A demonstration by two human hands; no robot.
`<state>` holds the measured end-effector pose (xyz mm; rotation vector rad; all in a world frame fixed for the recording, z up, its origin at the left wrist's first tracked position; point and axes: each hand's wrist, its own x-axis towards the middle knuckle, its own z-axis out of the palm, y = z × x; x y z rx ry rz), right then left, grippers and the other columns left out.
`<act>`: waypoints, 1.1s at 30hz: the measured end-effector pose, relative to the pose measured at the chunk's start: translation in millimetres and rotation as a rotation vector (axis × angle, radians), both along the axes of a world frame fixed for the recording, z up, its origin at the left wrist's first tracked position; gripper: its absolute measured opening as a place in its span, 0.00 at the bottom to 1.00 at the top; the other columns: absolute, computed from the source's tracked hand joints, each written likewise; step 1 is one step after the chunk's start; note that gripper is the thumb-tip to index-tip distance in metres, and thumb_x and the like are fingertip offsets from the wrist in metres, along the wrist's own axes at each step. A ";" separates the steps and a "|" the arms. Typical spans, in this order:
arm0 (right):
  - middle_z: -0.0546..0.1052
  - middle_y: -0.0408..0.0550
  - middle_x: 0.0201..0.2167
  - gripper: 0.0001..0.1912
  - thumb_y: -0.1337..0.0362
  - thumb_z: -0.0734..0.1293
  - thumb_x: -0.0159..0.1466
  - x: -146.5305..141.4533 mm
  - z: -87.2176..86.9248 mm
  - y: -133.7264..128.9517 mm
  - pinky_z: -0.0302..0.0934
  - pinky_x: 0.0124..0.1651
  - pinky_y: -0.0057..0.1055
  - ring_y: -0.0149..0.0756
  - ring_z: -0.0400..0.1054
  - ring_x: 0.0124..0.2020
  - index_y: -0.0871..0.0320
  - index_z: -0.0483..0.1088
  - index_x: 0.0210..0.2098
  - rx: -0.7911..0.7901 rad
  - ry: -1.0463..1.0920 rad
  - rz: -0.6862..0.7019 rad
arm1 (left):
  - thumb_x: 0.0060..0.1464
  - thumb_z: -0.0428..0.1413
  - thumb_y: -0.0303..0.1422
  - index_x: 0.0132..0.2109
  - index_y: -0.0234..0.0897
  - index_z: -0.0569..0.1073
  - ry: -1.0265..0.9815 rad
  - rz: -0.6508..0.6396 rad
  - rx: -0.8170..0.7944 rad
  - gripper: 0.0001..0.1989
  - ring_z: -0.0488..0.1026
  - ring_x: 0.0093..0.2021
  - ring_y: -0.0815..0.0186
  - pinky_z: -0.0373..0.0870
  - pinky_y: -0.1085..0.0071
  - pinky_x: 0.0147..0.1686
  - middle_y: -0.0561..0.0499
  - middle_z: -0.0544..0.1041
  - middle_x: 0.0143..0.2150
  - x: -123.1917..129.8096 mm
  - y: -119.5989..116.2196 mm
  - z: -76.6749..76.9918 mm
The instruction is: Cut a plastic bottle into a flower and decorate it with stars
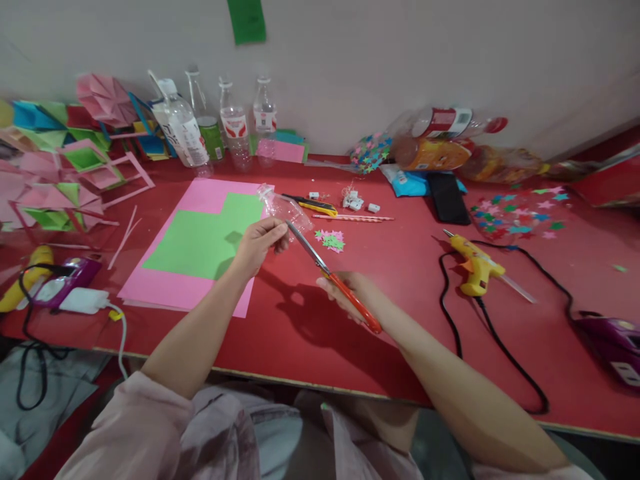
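My right hand grips a pair of scissors by its red-orange handles, blades pointing up and left and looking nearly closed. At the blade tips, the fingers of my left hand are pinched together; what they hold, if anything, is too small or hidden. Just behind that hand is a clear plastic bottle piece, and I cannot tell whether the fingers touch it. Beneath my left forearm lie green paper and larger pink paper. A small pile of pink and green paper stars sits beyond the scissors.
Behind the hands are a yellow utility knife, a striped straw and small white pieces. A yellow glue gun with a black cord and a phone lie right. Plastic bottles line the wall; paper crafts fill the left.
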<state>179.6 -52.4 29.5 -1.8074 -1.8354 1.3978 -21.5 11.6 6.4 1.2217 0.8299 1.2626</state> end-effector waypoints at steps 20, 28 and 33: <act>0.57 0.35 0.10 0.29 0.34 0.60 0.54 4.0 -6.4 3.2 0.47 0.18 0.25 0.26 0.53 0.12 0.56 0.61 0.22 0.039 -0.035 0.038 | 0.48 0.60 0.39 0.24 0.34 0.70 0.078 -0.130 -0.096 0.14 0.65 0.18 0.76 0.62 0.77 0.21 0.54 0.71 0.18 1.5 -0.8 -5.0; 0.58 0.37 0.11 0.29 0.35 0.61 0.54 1.4 -4.9 2.2 0.46 0.16 0.26 0.25 0.52 0.12 0.56 0.58 0.19 0.016 -0.051 0.016 | 0.46 0.61 0.41 0.24 0.34 0.70 0.049 -0.138 -0.105 0.15 0.65 0.18 0.76 0.62 0.77 0.20 0.54 0.71 0.18 0.8 -0.7 -3.1; 0.57 0.37 0.11 0.28 0.38 0.64 0.54 1.2 -4.5 4.9 0.46 0.17 0.26 0.25 0.52 0.12 0.56 0.58 0.19 0.013 -0.069 0.005 | 0.45 0.61 0.41 0.24 0.33 0.70 0.042 -0.137 -0.103 0.15 0.65 0.18 0.76 0.62 0.78 0.20 0.54 0.71 0.17 -0.1 -0.4 -2.5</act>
